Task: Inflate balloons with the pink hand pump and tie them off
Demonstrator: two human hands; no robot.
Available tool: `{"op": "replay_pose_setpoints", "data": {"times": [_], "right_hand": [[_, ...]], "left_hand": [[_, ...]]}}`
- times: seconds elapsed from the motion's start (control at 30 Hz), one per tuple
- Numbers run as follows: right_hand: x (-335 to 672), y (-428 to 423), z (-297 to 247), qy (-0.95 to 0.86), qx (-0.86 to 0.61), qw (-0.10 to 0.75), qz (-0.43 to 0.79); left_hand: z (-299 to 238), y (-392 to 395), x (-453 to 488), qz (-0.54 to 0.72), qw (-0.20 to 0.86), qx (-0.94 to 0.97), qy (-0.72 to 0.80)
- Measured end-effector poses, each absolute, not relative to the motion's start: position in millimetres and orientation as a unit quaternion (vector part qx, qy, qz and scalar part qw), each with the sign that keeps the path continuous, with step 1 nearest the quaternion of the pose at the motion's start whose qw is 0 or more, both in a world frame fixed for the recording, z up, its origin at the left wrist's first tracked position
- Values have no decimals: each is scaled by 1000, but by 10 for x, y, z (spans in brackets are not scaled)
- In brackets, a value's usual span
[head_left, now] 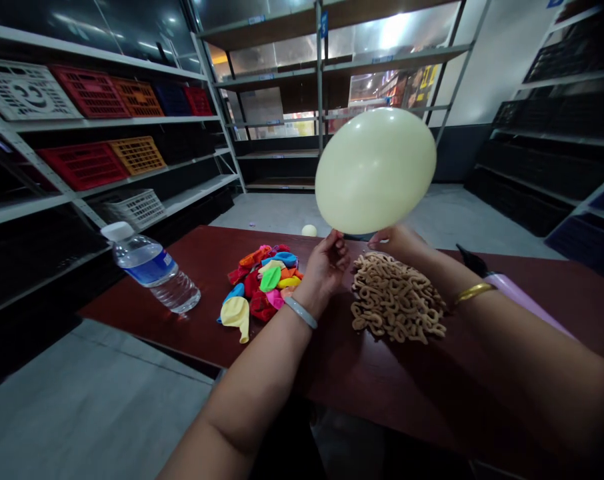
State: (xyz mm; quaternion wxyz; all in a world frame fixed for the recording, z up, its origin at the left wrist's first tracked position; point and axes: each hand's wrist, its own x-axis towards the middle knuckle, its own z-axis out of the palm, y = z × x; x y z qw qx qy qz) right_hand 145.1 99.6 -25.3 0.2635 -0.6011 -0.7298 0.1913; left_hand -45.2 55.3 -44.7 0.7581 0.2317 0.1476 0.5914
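Observation:
An inflated pale yellow balloon hovers above the dark red table. My left hand has its fingers curled at the balloon's neck, just under its lower left. My right hand is closed at the same neck from the right; the neck itself is hidden between my fingers. Below my hands lies a heap of tan clips, and to the left a pile of colourful uninflated balloons.
A water bottle lies tilted at the table's left corner. A pink-and-black pump-like object rests behind my right forearm. A small pale ball sits on the floor beyond the table. Metal shelves with plastic crates line the left.

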Motion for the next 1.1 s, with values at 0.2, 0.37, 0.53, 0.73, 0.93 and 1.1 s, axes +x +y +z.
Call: {"op": "replay_pose_setpoints", "data": {"times": [0.2, 0.37, 0.53, 0.73, 0.93, 1.1], "right_hand": [[1396, 1030, -408, -739, -651, 150, 87], [1375, 1046, -465, -733, -661, 128, 95], [1530, 997, -280, -706, -661, 211, 142], [1590, 677, 274, -579, -516, 504, 380], [1451, 431, 680, -579, -345, 612, 415], [1275, 359, 517, -781, -404, 394, 266]], "left_hand": [[-507, 608, -477, 584, 775, 201, 132], [-509, 626, -492, 588, 770, 205, 137], [-459, 614, -510, 601, 763, 197, 133], [-446, 600, -517, 602, 762, 208, 119], [-462, 604, -524, 592, 766, 212, 134], [-469, 545, -450, 576, 752, 230, 225]]}}
